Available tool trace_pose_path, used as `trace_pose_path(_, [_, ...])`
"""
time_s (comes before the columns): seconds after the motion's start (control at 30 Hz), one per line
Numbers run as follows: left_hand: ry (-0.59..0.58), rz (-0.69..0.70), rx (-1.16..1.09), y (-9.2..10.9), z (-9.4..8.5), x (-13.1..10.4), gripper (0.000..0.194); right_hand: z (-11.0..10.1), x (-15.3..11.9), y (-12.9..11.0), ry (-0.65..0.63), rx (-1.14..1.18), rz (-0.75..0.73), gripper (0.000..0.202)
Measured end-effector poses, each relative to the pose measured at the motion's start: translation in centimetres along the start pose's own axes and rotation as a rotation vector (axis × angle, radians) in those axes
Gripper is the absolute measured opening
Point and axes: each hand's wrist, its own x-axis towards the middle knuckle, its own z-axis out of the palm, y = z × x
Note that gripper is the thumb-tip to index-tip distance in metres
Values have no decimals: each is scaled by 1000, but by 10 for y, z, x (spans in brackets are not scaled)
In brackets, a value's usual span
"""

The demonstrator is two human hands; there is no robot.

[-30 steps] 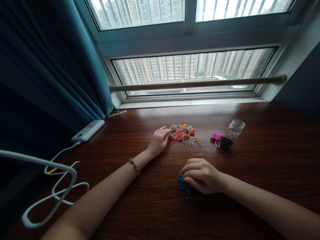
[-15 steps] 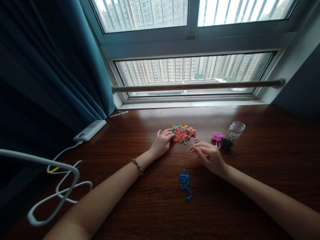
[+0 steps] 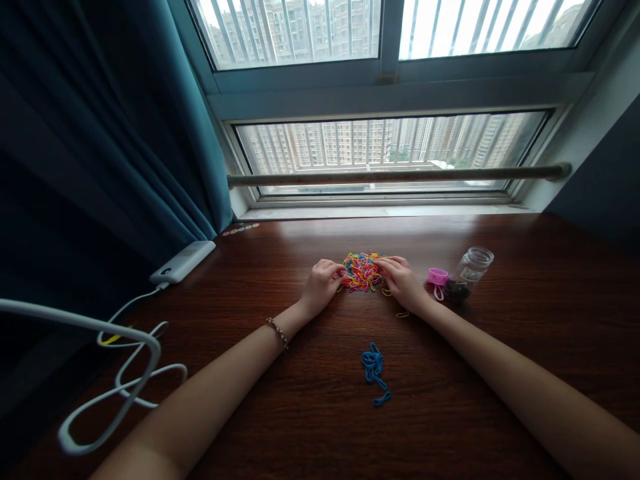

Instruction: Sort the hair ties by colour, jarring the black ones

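Note:
A heap of small wire-like loops (image 3: 363, 272) in pink, yellow, orange and blue lies on the brown table. At its left edge is my left hand (image 3: 324, 283), its fingers curled together against the loops; what is in the fingertips is hidden. My right hand (image 3: 403, 283) reaches over the heap's right side, fingers stretched out and touching the loops. Beneath that hand, a yellow loop (image 3: 403, 315) lies apart from the heap. Closer to me rests a chain of blue loops (image 3: 373, 367), partly bunched, with a tail pointing toward me.
Right of the heap lies a clear jar (image 3: 474, 265), tilted, with a dark bundle (image 3: 457, 291) and a pink lid (image 3: 438, 277) beside it. A white power strip (image 3: 184, 261) and a looped white cable (image 3: 107, 427) occupy the left. A window rail (image 3: 400, 176) runs behind the table.
My right hand has moved left and away from me, from beside the heap onto its right side. A yellow loop beneath it now shows clearly. My left hand stays at the heap, fingers more curled.

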Motion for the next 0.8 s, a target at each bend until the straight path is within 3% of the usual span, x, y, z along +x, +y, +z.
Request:
trace_pose_path(0.27, [65,-128,-118,-5,0,-1,14,-4,-2,1,29,1,6,34])
trace_pose_path(0.5, [63,-155,-206,-4,1,-2,14,-5,-2,3,115,62,63,34])
trace_pose_path(0.8, [57,-193,-164,-4,2,-1,10,-3,-4,4,28,47,73,35])
